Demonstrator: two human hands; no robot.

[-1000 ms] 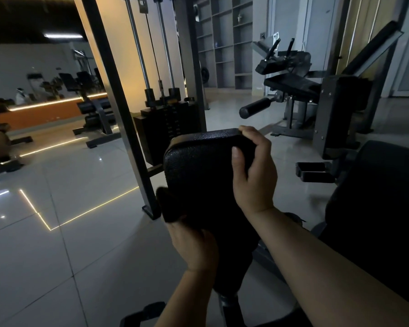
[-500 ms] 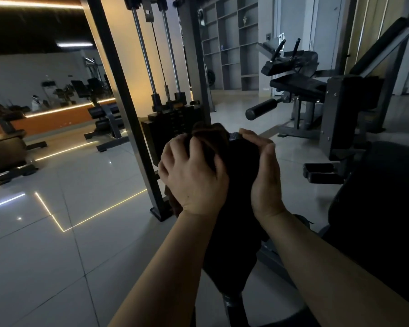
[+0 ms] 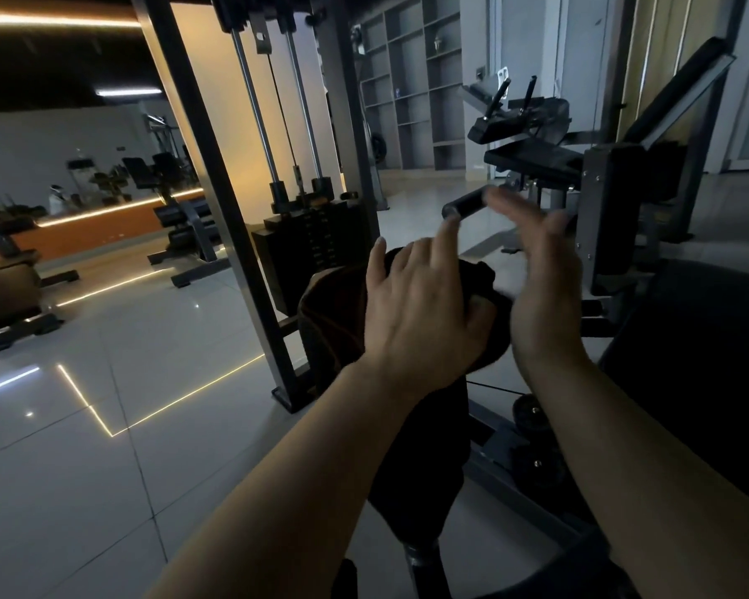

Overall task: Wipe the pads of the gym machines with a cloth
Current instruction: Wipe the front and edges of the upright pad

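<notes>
A black pad (image 3: 416, 451) stands upright on a post in front of me. A dark brownish cloth (image 3: 334, 313) is draped over its top. My left hand (image 3: 416, 313) presses flat on the cloth with its fingers spread. My right hand (image 3: 537, 287) hovers just right of the pad top with straight fingers, blurred, holding nothing and off the pad.
The weight stack (image 3: 312, 248) and steel frame upright (image 3: 217, 201) stand right behind the pad. A large black seat pad (image 3: 701, 373) fills the right. Another machine with a roller pad (image 3: 468, 203) stands farther back. Benches (image 3: 187, 218) sit on the tiled floor at left.
My left hand came up from the pad's lower side with the cloth to its top. My right hand has let go of the pad's top edge and lifted away.
</notes>
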